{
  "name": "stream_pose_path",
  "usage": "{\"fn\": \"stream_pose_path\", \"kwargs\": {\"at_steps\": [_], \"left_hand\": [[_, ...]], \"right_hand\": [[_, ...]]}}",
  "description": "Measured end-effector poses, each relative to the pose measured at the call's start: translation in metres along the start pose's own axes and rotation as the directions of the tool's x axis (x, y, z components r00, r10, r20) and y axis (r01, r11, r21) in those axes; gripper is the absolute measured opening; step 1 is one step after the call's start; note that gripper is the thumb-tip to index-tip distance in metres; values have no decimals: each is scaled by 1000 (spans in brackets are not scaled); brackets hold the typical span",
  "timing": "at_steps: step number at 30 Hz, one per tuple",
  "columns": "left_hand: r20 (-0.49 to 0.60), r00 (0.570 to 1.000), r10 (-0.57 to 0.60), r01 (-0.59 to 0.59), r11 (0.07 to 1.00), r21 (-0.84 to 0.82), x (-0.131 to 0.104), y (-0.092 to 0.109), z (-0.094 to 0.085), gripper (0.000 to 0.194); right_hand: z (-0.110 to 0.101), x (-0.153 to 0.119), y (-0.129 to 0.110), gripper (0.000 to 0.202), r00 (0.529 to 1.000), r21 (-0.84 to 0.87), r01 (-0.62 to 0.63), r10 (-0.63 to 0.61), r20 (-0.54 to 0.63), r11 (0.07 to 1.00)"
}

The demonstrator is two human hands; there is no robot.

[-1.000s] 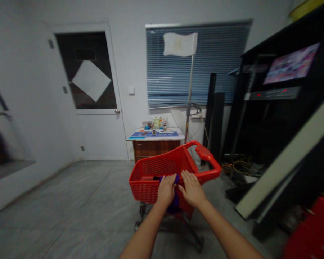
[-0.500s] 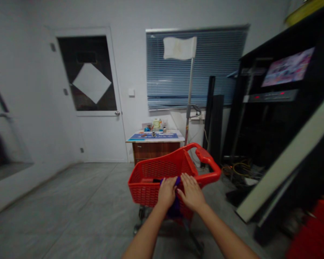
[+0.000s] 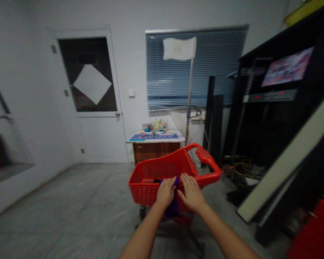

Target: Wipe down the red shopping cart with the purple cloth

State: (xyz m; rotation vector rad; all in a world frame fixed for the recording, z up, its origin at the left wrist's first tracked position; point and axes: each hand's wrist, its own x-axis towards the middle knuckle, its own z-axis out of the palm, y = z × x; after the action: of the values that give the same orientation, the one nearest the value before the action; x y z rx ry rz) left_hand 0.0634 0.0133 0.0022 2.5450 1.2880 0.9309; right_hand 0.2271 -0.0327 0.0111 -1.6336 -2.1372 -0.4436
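Red plastic forms the cart (image 3: 145, 193), which stands on a grey floor (image 3: 97, 208) with its handle (image 3: 209, 163) at the right end. A purple cloth (image 3: 173, 209) lies over the cart's near rim and hangs down its near side. The left hand (image 3: 166, 192) rests on the cloth at the rim, its fingers bent forward and close together; whether they pinch the fabric cannot be told. Just beside it, the right hand (image 3: 192, 193) has its fingers stretched forward and slightly spread, the thumb held apart.

The cloth could slide off the rim if the left fingers merely rest on it, since a good part dangles outside. The cart looks free to roll on its wheels (image 3: 142, 213), so uneven pressure from the near side could turn it or send it away. Pushed far, it could knock the worktop (image 3: 156, 146), where small bottles (image 3: 157, 125) might topple. Swung right, it could snag the loose cables (image 3: 241, 168) or jolt the pale board (image 3: 286, 158) leaning there.
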Motion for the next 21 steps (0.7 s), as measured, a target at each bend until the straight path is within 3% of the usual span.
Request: {"fn": "stream_pose_path", "kwargs": {"at_steps": [6, 14, 18, 21], "left_hand": [[-46, 999, -24, 26, 999, 40, -5, -6, 0, 48], [-61, 997, -49, 53, 997, 50, -6, 1, -4, 45], [-31, 999, 14, -15, 1000, -8, 0, 9, -2, 47], [-43, 998, 47, -48, 998, -28, -1, 3, 1, 50]], "right_hand": [[-7, -1, 3, 64, 999, -6, 27, -27, 42, 1000], [-8, -13, 8, 63, 997, -56, -12, 8, -70, 998], [-9, -12, 7, 65, 998, -46, -18, 15, -68, 999], [-11, -12, 12, 64, 998, -37, 0, -3, -60, 999]]}}
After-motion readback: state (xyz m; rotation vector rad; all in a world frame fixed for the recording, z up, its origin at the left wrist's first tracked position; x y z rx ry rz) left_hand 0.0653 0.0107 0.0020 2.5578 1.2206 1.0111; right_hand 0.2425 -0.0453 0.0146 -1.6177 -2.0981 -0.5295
